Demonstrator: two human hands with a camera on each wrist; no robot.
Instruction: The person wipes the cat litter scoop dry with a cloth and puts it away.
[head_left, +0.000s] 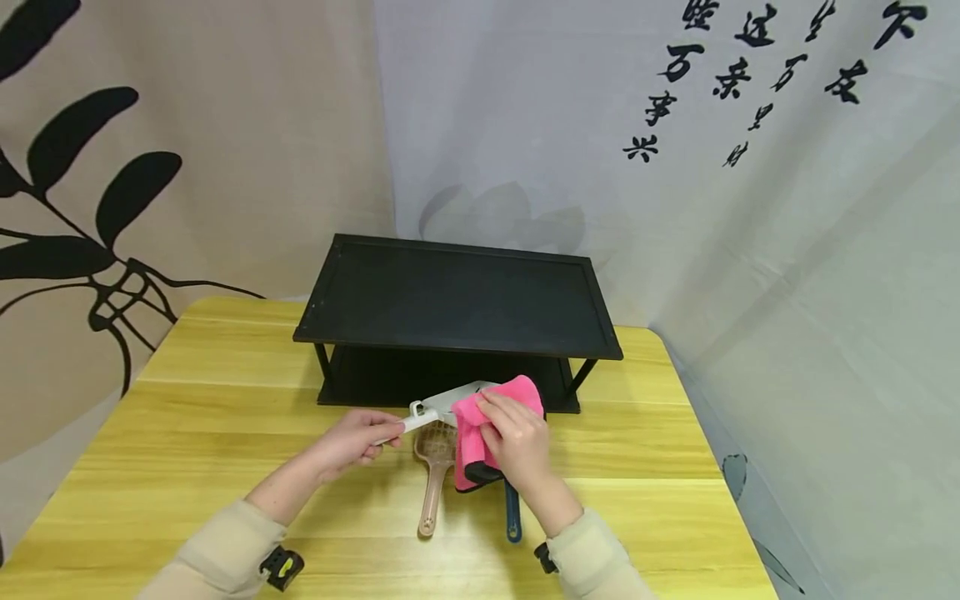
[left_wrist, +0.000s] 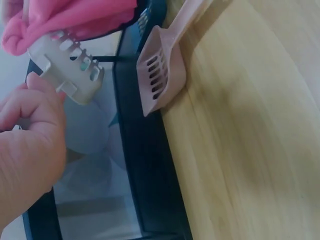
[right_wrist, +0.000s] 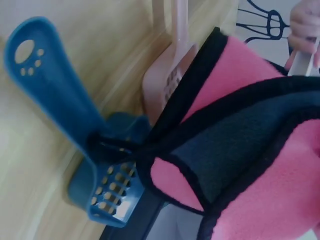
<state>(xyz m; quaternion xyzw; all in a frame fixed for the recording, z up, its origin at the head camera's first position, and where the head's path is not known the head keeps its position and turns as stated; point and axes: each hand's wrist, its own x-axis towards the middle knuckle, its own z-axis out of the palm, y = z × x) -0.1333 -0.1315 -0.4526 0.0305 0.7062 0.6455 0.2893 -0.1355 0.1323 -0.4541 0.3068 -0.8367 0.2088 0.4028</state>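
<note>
A white slotted litter scoop [head_left: 429,415] is held by its handle in my left hand [head_left: 352,446], up off the table with its head to the right. My right hand [head_left: 521,442] grips a pink cloth [head_left: 471,446] with a dark edge, which overlaps the scoop's head and hides part of it. In the left wrist view the scoop's slots [left_wrist: 75,60] show just beyond the cloth. Below lies a beige-pink litter scoop [head_left: 432,500], handle towards me. A blue litter scoop [right_wrist: 60,90] lies to its right, its head covered by the cloth in the head view.
Behind the hands stands a black two-tier rack [head_left: 465,300], its lower shelf [head_left: 420,375] close to the scoops. The wooden table [head_left: 637,500] extends to both sides. A printed curtain [head_left: 510,108] hangs behind the table.
</note>
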